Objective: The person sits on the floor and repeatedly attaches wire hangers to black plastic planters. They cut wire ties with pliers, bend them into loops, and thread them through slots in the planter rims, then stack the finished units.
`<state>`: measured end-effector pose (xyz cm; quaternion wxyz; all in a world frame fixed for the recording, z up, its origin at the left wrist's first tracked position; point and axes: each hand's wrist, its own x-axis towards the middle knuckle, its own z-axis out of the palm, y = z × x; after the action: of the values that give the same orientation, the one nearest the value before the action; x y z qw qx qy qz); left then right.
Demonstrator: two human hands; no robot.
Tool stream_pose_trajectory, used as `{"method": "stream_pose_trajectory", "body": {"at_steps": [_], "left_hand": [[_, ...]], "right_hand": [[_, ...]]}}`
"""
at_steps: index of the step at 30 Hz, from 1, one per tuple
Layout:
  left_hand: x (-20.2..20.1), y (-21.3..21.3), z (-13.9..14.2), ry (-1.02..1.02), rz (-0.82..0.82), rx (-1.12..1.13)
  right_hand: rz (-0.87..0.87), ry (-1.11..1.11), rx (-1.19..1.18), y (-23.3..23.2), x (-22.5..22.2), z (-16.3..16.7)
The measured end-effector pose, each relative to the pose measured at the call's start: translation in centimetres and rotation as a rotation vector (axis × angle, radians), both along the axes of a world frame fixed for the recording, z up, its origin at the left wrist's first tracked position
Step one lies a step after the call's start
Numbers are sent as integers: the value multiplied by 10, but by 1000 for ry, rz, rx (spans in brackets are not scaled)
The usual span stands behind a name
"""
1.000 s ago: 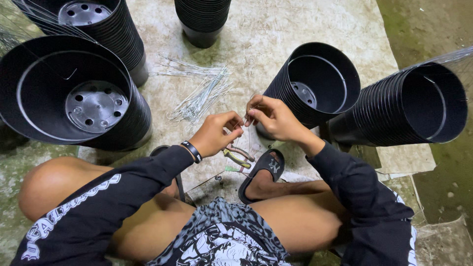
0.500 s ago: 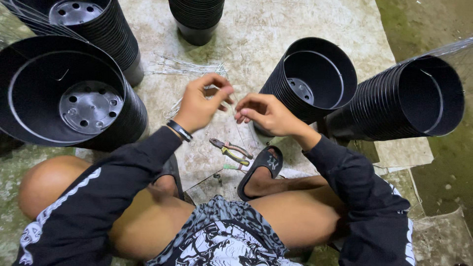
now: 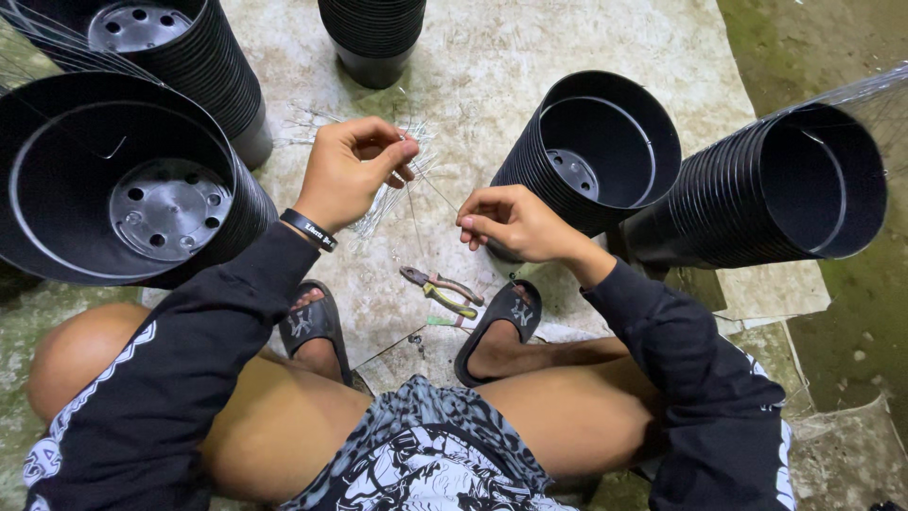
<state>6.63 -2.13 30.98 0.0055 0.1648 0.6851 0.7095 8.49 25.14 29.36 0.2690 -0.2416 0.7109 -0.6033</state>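
My left hand (image 3: 348, 172) pinches one end of a thin wire (image 3: 427, 187) just above a loose pile of cut wires (image 3: 378, 161) on the pale mat. My right hand (image 3: 511, 222) pinches the other end, about a hand's width to the right, beside a tilted stack of black plastic pots (image 3: 591, 151). A thin strand hangs down between the two hands. Pliers (image 3: 440, 290) with yellow-green handles lie on the mat below my hands, between my feet in black sandals.
A large stack of black pots (image 3: 118, 185) lies at the left, another (image 3: 180, 47) behind it, an upright stack (image 3: 372, 36) at the top, and a sideways stack (image 3: 766, 189) at the right. My bent knees fill the foreground. Mossy concrete borders the mat at the right.
My left hand has moved up and left from beside my right hand to over the wire pile, drawing a wire out between the hands. My right hand moved slightly up.
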Motion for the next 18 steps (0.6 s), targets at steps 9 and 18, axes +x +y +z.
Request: {"method": "stream_pose_trajectory", "body": {"at_steps": [9, 18], "left_hand": [[-27, -52, 16, 36, 95, 94], [-31, -77, 21, -5, 130, 196]], "right_hand": [[264, -193, -21, 27, -4, 17], [376, -477, -239, 43, 1, 10]]}}
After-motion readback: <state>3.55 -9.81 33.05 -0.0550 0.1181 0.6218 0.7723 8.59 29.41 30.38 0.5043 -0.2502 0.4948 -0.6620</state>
